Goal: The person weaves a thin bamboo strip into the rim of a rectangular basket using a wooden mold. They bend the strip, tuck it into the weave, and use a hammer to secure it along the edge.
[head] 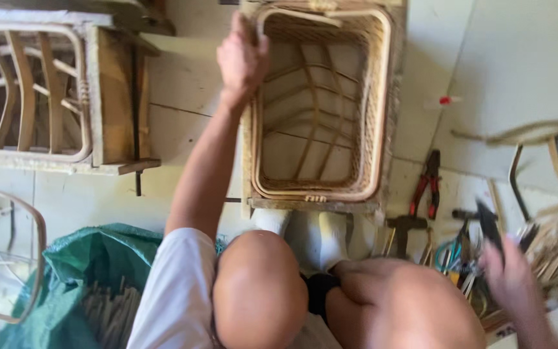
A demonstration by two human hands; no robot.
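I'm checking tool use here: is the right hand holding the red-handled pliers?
No. The red-handled pliers lie on the floor, while the right hand lifts a dark tool.

Your left hand (241, 55) is bare: no glove, ring, watch or strap at the wrist. The forearm is bare too. A white short sleeve (174, 284) covers your upper arm, plain fabric with no print visible, the hem loose above the elbow.

Your right hand (510, 274) is also bare but motion-blurred, so finger detail is unreadable.

Both knees (259, 287) are uncovered, with no trouser leg over them. A small patch of black garment (321, 291) shows between the thighs; I can't tell its cut.

You have white socks (321, 236) on both feet, plain, with no shoes visible.
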